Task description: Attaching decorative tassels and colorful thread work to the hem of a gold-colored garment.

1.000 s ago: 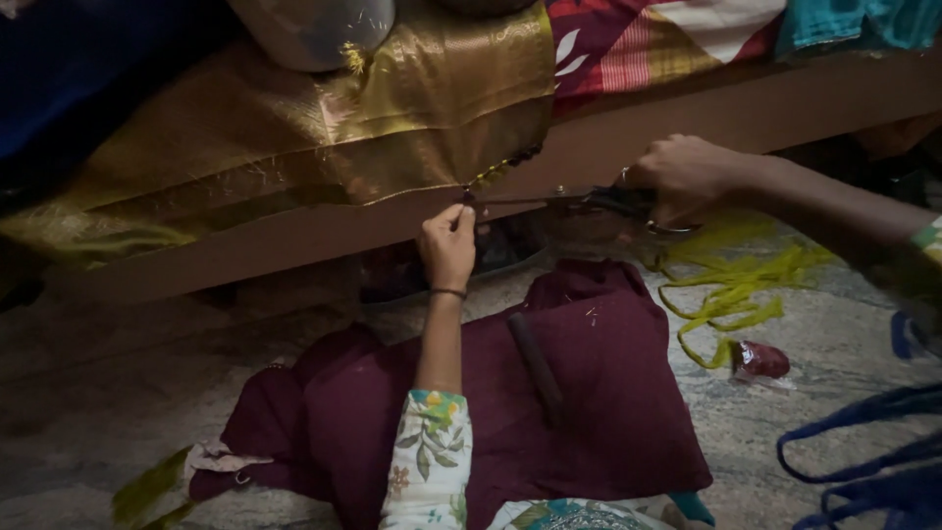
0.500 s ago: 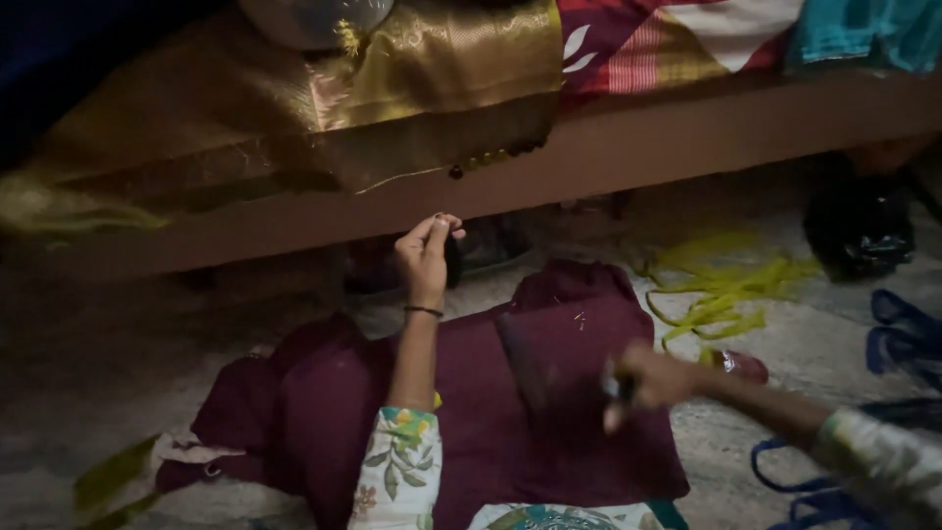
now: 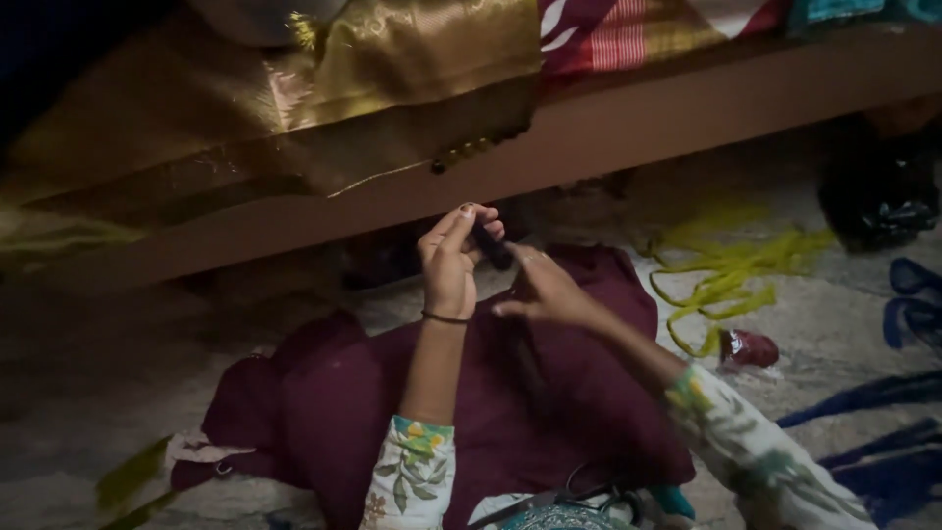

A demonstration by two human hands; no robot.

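My left hand (image 3: 449, 263) is raised in front of the wooden bed frame (image 3: 628, 137), fingers pinched on a small dark object (image 3: 491, 245). My right hand (image 3: 545, 292) meets it from the right, fingertips touching the same dark object; what it is cannot be made out. Both hands hover over a maroon garment (image 3: 530, 412) spread on the floor. A thin dark bangle sits on my left wrist. Golden silk cloth (image 3: 392, 69) hangs over the bed edge just above the hands.
Yellow-green strips of cloth (image 3: 726, 275) lie on the floor to the right, with a small red object (image 3: 751, 348) beside them. Blue straps (image 3: 903, 393) lie at the far right. A dark bag (image 3: 873, 201) sits under the bed. Scissors (image 3: 599, 496) rest near my lap.
My right hand came up from low on the right to join the left hand at the dark object. The left hand stayed raised near the bed edge.
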